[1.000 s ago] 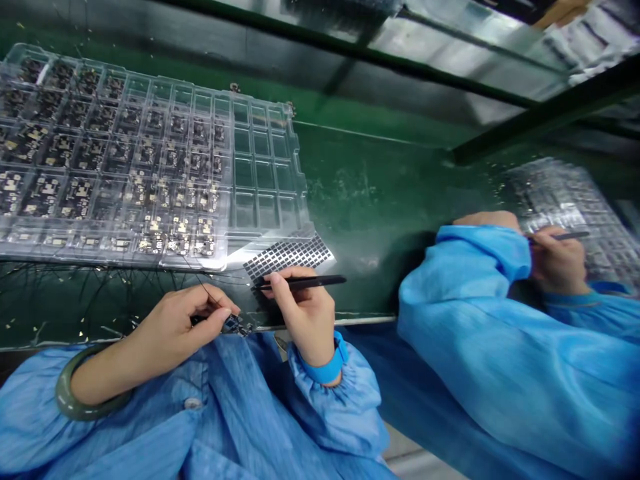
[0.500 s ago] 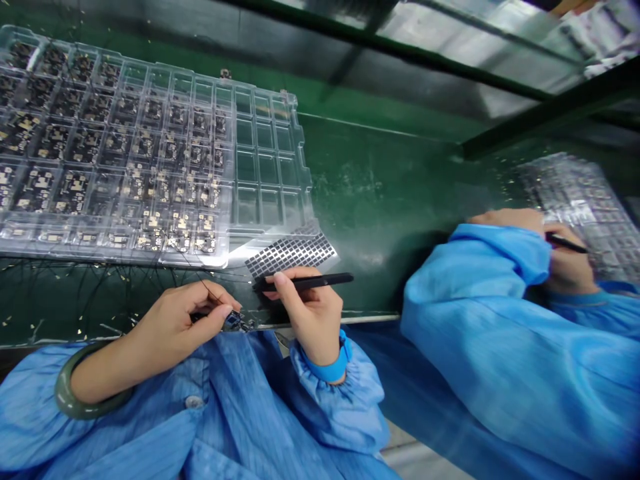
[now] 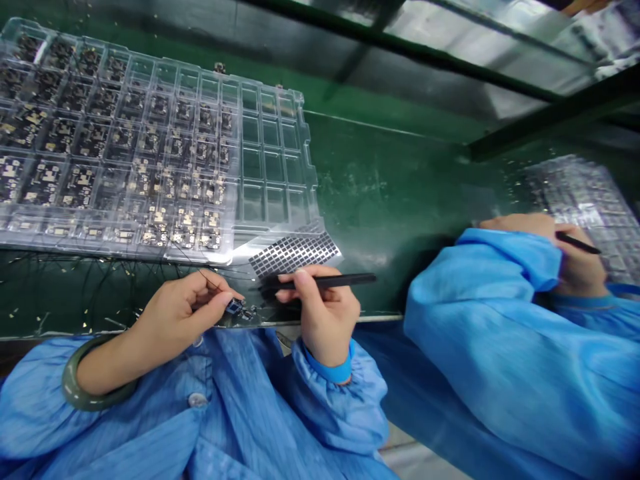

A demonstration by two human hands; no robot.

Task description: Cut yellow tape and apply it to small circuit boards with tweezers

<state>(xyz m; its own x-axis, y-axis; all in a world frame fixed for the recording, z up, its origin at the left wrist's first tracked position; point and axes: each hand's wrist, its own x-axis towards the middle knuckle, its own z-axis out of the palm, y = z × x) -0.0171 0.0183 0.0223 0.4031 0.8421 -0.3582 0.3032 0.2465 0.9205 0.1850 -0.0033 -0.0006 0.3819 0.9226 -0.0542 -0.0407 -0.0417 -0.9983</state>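
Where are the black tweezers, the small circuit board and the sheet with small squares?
black tweezers point(image 3: 325, 281), head view, middle of the shaft.
small circuit board point(image 3: 234, 307), head view, its blue face.
sheet with small squares point(image 3: 295, 253), head view, middle of the grid.

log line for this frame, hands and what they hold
left hand: pinches small board | right hand: holds black tweezers | beside: clear tray

Counts at the green bench

Two clear compartment trays point(image 3: 270, 160) point(image 3: 590, 200), two black tweezers point(image 3: 325, 281) point(image 3: 577, 243), one gridded sheet point(image 3: 295, 252), one small board point(image 3: 234, 306), one green bangle point(image 3: 75, 393), four hands visible.
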